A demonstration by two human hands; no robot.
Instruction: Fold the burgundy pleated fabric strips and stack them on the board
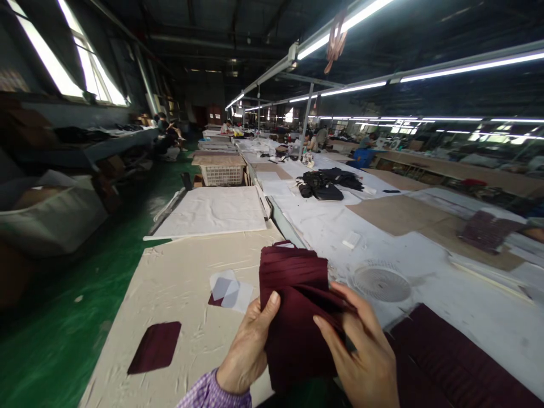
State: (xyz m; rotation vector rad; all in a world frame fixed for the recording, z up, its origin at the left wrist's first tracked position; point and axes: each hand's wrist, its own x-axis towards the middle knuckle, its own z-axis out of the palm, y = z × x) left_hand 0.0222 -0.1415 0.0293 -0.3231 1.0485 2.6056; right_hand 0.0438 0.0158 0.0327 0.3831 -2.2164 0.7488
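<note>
A stack of maroon fabric pieces point(293, 272) is held up in front of me, above the edge of the cream-covered table. My left hand point(250, 340) grips its left side, thumb on top and fingers hidden beneath. With thumb and fingers, my right hand point(361, 345) pinches a fold of the upper fabric at the right side. One maroon fabric piece point(156, 347) lies flat on the table to the left. Nearer the stack are some thin white pieces point(232, 290), partly over another bit of maroon cloth point(216, 300).
The cream table cover point(191, 260) is wrinkled. On the white table at right are a round fan grille point(381, 281), dark maroon cloth point(450, 362) and a black garment pile point(327, 184). A plastic crate point(222, 174) stands beyond. Several people sit further back.
</note>
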